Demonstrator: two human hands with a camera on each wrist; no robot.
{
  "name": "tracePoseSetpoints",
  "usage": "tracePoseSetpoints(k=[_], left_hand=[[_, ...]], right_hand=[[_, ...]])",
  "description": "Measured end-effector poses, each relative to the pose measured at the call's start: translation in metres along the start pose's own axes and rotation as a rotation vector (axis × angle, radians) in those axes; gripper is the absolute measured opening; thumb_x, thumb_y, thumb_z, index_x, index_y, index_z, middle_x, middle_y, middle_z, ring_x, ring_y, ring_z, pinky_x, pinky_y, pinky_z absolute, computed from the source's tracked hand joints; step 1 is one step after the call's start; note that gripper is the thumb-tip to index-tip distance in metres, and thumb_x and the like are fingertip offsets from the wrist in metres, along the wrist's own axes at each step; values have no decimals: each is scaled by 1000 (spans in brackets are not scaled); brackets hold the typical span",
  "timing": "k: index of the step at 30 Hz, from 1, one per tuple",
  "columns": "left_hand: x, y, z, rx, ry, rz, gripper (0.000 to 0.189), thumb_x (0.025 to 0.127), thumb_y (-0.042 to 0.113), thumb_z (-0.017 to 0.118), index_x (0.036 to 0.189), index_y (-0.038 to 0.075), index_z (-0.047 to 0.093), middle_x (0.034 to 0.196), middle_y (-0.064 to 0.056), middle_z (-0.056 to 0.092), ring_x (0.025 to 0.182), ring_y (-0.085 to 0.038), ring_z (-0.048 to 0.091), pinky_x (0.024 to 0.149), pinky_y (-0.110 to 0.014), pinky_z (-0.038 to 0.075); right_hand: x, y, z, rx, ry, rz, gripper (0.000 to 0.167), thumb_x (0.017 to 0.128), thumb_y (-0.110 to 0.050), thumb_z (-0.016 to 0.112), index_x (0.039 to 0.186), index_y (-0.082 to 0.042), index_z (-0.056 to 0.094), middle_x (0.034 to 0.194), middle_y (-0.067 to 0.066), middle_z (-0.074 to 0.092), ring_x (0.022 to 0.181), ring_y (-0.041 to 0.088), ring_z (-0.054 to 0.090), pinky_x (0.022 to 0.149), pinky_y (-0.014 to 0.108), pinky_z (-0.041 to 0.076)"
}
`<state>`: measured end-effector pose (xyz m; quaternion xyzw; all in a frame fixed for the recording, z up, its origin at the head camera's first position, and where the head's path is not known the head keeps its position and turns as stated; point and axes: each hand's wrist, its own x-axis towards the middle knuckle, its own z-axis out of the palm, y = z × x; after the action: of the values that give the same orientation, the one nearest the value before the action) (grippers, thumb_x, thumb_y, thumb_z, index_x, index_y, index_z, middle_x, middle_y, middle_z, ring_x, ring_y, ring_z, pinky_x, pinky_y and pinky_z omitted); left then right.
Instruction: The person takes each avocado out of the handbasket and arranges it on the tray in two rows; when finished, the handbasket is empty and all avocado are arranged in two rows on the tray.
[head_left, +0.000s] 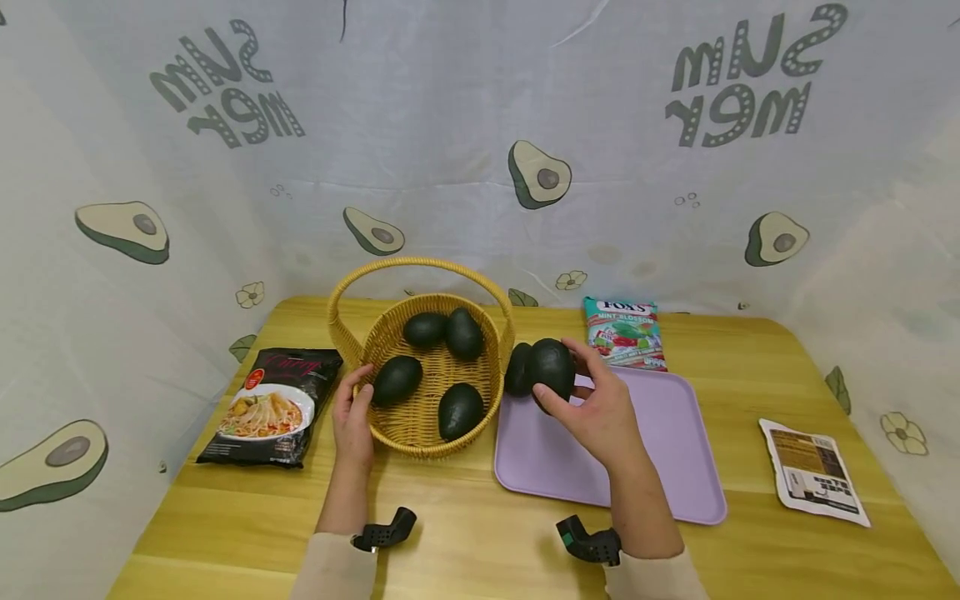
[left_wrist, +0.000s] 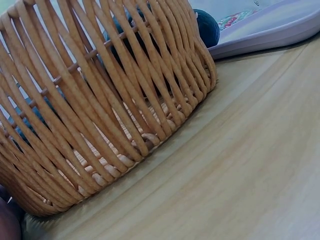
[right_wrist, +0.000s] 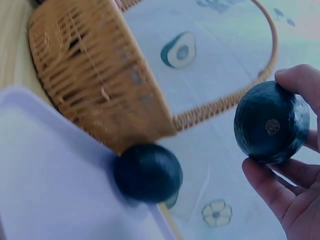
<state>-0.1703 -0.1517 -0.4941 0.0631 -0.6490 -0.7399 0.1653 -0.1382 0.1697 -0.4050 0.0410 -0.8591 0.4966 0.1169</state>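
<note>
My right hand [head_left: 603, 408] grips a dark green avocado [head_left: 551, 372] between thumb and fingers, raised above the left edge of a lilac tray [head_left: 660, 467]. The right wrist view shows this avocado [right_wrist: 270, 122] from its stem end. Another avocado [head_left: 517, 369] lies on the tray near the basket, partly hidden by the held one. With thumb and fingers at its left rim, my left hand [head_left: 354, 421] holds the yellow wicker basket [head_left: 427, 446]. Several avocados sit inside, one of them [head_left: 397, 380] close to my left fingertips. The left wrist view shows mostly the basket's woven side [left_wrist: 115, 100].
The basket's tall handle [head_left: 420, 262] arches above it. Left of the basket lies a black noodle packet [head_left: 266, 408]. A green candy bag [head_left: 625, 333] lies behind the tray, and a white-and-brown pouch [head_left: 813, 471] lies at the right. A printed curtain [head_left: 450, 108] hangs behind the table.
</note>
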Motion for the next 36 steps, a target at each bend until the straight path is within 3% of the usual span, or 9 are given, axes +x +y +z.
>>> tracePoseSetpoints(k=[4, 8, 11, 16, 20, 36], left_hand=[[1, 0, 0, 4, -2, 17, 36, 105, 10, 46, 136, -3, 56, 140, -5, 58, 137, -7, 41, 111, -27, 29], [1, 0, 0, 5, -8, 3, 36, 105, 11, 45, 136, -3, 56, 143, -7, 55, 140, -10, 39, 114, -31, 28], [0, 2, -1, 7, -21, -9, 37, 105, 11, 45, 137, -2, 55, 148, -12, 51, 147, -17, 33, 119, -40, 24], [0, 2, -2, 0, -24, -7, 36, 105, 13, 46, 137, -1, 57, 143, -3, 55, 151, -25, 29, 120, -43, 23], [0, 2, -3, -7, -27, -8, 35, 106, 14, 46, 136, 1, 58, 140, 4, 57, 152, -26, 28, 120, -41, 23], [-1, 2, -1, -14, -17, -20, 34, 106, 14, 46, 136, 2, 59, 141, 3, 56, 150, -21, 31, 120, -41, 23]], right_hand=[[4, 13, -7, -23, 27, 75, 71, 87, -24, 83, 148, -16, 49, 134, 16, 63, 122, 29, 61, 85, 13, 50], [8, 29, -12, -53, 52, 168, 70, 89, -32, 80, 150, -18, 48, 136, 17, 62, 122, 32, 62, 91, 32, 58], [11, 40, -16, -68, 74, 230, 72, 90, -36, 78, 151, -18, 46, 141, 18, 58, 126, 36, 59, 98, 51, 56], [12, 55, -22, -95, 104, 302, 74, 91, -35, 76, 154, -13, 42, 145, 21, 51, 128, 40, 55, 103, 56, 51], [12, 65, -23, -118, 117, 334, 75, 92, -33, 76, 154, -10, 41, 146, 22, 49, 128, 42, 55, 104, 57, 49], [16, 86, -18, -200, 108, 325, 74, 92, -30, 76, 153, -5, 43, 147, 27, 50, 131, 43, 51, 104, 60, 47]])
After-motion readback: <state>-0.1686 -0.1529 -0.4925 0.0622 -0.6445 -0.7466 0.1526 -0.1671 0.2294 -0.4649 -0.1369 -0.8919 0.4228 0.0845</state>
